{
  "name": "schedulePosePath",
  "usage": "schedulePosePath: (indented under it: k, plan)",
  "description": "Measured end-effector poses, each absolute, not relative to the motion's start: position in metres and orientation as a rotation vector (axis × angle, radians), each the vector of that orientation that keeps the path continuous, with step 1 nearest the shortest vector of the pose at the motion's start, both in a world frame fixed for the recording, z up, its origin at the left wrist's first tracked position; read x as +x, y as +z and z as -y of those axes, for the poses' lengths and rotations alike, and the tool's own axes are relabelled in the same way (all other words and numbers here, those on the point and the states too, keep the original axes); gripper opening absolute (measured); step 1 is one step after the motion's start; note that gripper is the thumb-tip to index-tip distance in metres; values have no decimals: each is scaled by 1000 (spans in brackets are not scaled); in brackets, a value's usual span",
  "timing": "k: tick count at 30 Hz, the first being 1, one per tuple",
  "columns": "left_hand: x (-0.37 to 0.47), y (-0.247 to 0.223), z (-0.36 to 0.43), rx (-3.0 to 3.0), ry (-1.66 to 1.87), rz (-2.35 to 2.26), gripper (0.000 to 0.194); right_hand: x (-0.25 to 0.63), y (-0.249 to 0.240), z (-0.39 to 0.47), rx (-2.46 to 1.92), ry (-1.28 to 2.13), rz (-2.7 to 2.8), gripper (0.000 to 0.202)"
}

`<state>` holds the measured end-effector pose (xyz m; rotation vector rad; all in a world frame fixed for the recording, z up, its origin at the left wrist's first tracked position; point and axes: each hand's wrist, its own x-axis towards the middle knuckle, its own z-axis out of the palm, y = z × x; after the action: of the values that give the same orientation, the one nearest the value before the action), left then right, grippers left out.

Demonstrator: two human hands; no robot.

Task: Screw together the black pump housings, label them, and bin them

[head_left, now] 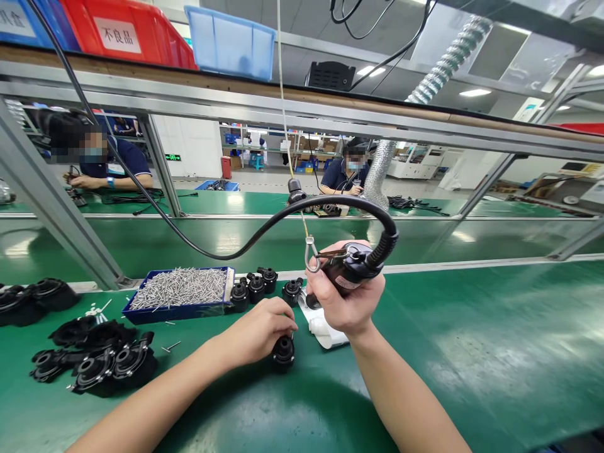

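Note:
My right hand (346, 302) is wrapped round a black electric screwdriver (346, 272), raised above the bench. A metal hook on a hanging cord (283, 94) is attached to it, and a thick black cable arcs from its top to the left. My left hand (268, 324) is closed at the top of a small round black pump-like housing (284, 353) standing on the green bench. Its fingertips touch the housing's rear side; whether a screw is between them is hidden.
A blue tray (177, 311) of loose screws stands behind my left forearm, with several black housings (255, 287) beside it. More black parts (101, 365) lie at left. White material (328, 333) lies behind the hands. A metal frame (61, 207) and two co-workers are beyond.

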<state>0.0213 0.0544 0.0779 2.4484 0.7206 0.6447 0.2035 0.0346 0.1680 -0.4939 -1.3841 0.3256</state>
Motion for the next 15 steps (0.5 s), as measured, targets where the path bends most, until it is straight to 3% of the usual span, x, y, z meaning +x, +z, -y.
schedulePosePath:
  k: [3,6,7,11,15]
  plan:
    - [9,66,-41,2203,775,-763,33,203,169,-35,-499,355,1377,20]
    - [5,31,-23,1929,858,-859,85,201,168,-38,-466,483,1375,19]
    - [6,19,-18,1858,845,-893,88,200,166,-39,-450,536,1369,18]
    - [12,-4,-13,1746,849,-970,57,193,160,-47,-466,692,1321,21]
    - [11,4,-23,1741,913,-1040,49,186,154,-54,-523,768,1304,25]
